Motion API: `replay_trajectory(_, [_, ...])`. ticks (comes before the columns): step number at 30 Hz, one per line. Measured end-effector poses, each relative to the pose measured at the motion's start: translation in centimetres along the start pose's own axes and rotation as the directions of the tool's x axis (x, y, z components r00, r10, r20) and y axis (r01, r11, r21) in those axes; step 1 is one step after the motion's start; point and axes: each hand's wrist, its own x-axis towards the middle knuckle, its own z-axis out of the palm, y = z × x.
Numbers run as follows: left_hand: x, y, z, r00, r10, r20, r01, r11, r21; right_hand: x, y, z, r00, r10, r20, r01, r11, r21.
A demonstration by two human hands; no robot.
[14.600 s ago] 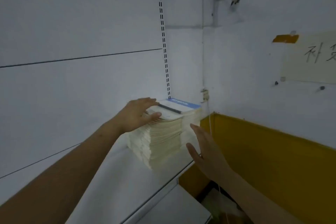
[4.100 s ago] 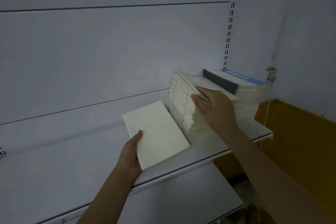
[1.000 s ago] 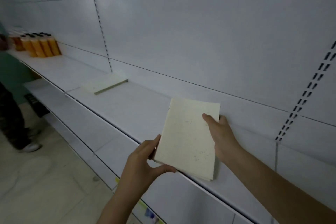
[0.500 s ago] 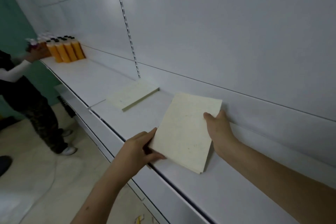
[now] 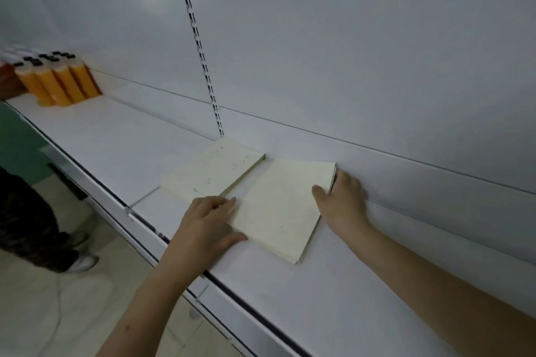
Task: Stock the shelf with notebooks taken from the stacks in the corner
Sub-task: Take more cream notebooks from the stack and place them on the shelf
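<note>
Two piles: a thin bundle of notebooks (image 5: 278, 209) lies flat on the shelf (image 5: 362, 284), just beside an earlier pile (image 5: 213, 172) to its left, a narrow gap between them.
Progress: I judge this early in the job; only these two low piles are laid out, and long stretches of shelf run on either side. The corner stacks are out of sight from here, so how many remain I cannot tell.
Step in hand: setting the bundle down and squaring it, back edge close to the rear panel (image 5: 348, 52).
Left hand (image 5: 208, 226): fingers bent at the bundle's near-left edge, thumb lying along the front-left corner; it touches the cover but whether it pinches or only steadies I cannot tell for sure.
Right hand (image 5: 342, 200): at the far-right edge, thumb on top of the cover, fingers curled down behind the edge, so it holds the bundle there.
Bundle against the hands: it sits between them, flat on the shelf, slightly skewed to the neighbour pile.
What is left here: let go, perhaps nudge it parallel.
Further off: orange bottles (image 5: 58, 81) with dark caps stand at the shelf's far left end; another person's leg and shoe (image 5: 81, 262) show on the floor.
</note>
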Motion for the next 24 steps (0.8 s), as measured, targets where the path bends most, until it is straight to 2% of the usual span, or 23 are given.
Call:
replay_trajectory(2, [0.7, -1.6, 0.2, 0.996, 0.075, 0.038, -0.079, 0.99, 0.119, -1.0, 0.3, 0.3, 1.0, 0.014, -0.025, -0.019, 0.97, -0.241])
replay_trajectory(4, [1.4, -2.7, 0.1, 0.991, 0.089, 0.104, -0.102, 0.987, 0.128, -2.2, 0.7, 0.9, 0.999, -0.017, -0.037, 0.004, 0.941, -0.339])
replay_trajectory(8, [3.0, -4.2, 0.3, 0.968, 0.172, 0.183, -0.187, 0.98, 0.065, -2.2, 0.7, 2.0, 0.997, -0.028, -0.075, -0.001, 0.931, -0.366])
replay_trajectory(12, [3.4, -5.3, 0.6, 0.966, 0.193, 0.174, -0.187, 0.981, -0.048, -2.0, 0.3, 2.6, 0.993, -0.043, -0.108, -0.001, 0.928, -0.373])
replay_trajectory(18, [3.5, -5.6, 0.9, 0.958, 0.225, 0.178, -0.213, 0.973, -0.083, -2.4, 0.5, 2.9, 0.993, -0.094, -0.078, 0.054, 0.909, -0.414])
replay_trajectory(24, [3.5, -5.5, 0.5, 0.951, 0.233, 0.204, -0.207, 0.968, -0.141, -2.7, 0.4, 3.0, 0.996, -0.082, -0.026, 0.058, 0.864, -0.5])
